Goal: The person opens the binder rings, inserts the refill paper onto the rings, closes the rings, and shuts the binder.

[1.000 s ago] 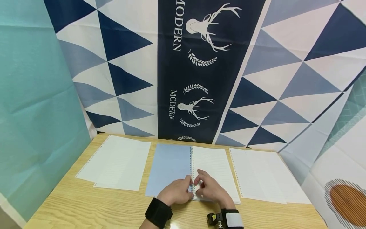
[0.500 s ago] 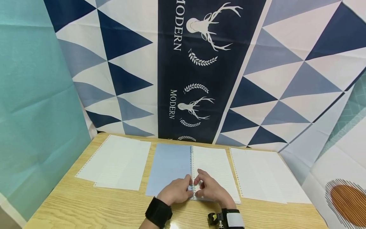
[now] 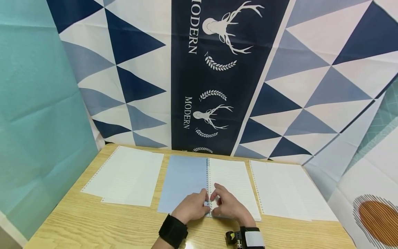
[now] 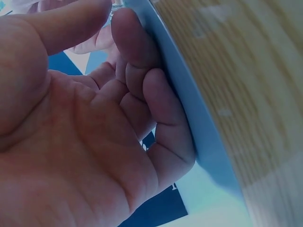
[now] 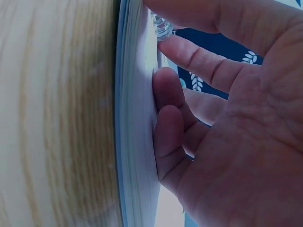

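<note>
An open loose-leaf notebook (image 3: 231, 173) lies on the table, its blue cover (image 3: 185, 176) spread to the left and lined white pages to the right. A row of clear binding rings (image 3: 208, 173) runs down its middle. At the near end of these rings, the left hand (image 3: 191, 207) grips the left side with thumb and index finger; its other fingers curl against the blue cover (image 4: 184, 109). Opposite it, the right hand (image 3: 230, 206) grips the right side of the rings, with its lower fingers bent onto the page stack (image 5: 137, 118). The fingers partly hide the nearest rings.
Overlapping loose sheets (image 3: 124, 176) with punched edges lie left of the notebook. More punched sheets (image 3: 286, 190) overlap on its right. The wooden table (image 3: 102, 224) ends at a patterned cloth backdrop (image 3: 202, 76). A teal cloth (image 3: 46, 114) hangs on the left.
</note>
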Action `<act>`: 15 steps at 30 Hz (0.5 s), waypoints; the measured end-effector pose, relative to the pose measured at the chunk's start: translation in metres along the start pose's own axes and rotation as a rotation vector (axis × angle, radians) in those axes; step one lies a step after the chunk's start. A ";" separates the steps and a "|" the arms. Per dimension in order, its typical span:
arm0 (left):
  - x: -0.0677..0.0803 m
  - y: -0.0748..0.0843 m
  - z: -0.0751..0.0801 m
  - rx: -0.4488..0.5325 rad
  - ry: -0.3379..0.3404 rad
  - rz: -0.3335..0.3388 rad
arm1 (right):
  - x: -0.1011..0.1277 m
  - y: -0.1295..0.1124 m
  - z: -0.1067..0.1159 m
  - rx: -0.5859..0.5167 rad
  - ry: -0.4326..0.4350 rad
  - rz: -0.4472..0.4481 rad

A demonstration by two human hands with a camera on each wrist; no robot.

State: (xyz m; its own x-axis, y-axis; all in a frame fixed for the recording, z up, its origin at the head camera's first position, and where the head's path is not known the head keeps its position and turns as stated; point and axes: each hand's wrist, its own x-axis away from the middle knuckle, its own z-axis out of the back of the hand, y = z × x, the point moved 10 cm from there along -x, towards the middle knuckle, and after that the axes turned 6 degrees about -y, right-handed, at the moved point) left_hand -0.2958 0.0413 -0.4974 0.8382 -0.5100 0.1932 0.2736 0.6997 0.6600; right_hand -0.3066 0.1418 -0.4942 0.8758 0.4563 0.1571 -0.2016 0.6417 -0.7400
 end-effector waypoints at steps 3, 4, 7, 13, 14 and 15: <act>0.000 0.000 0.002 -0.006 0.007 -0.002 | -0.001 -0.001 0.000 0.004 0.010 -0.010; 0.000 0.000 0.002 -0.008 0.008 -0.004 | -0.001 -0.001 0.000 0.008 0.014 -0.012; 0.001 0.000 0.003 -0.012 0.001 -0.010 | -0.002 -0.003 -0.001 0.023 0.015 -0.013; 0.002 0.003 0.000 -0.032 -0.038 -0.033 | 0.000 -0.004 -0.002 0.005 -0.015 0.018; 0.002 0.003 -0.001 -0.027 -0.046 -0.035 | 0.000 -0.003 -0.002 -0.004 -0.020 0.020; 0.002 0.002 -0.001 -0.019 -0.052 -0.036 | 0.000 -0.003 -0.002 -0.013 -0.023 0.021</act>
State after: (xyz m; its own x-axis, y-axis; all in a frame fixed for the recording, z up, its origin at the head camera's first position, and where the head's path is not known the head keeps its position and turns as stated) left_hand -0.2932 0.0425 -0.4961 0.8018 -0.5603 0.2076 0.3127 0.6895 0.6533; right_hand -0.3051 0.1386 -0.4936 0.8610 0.4841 0.1561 -0.2145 0.6239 -0.7515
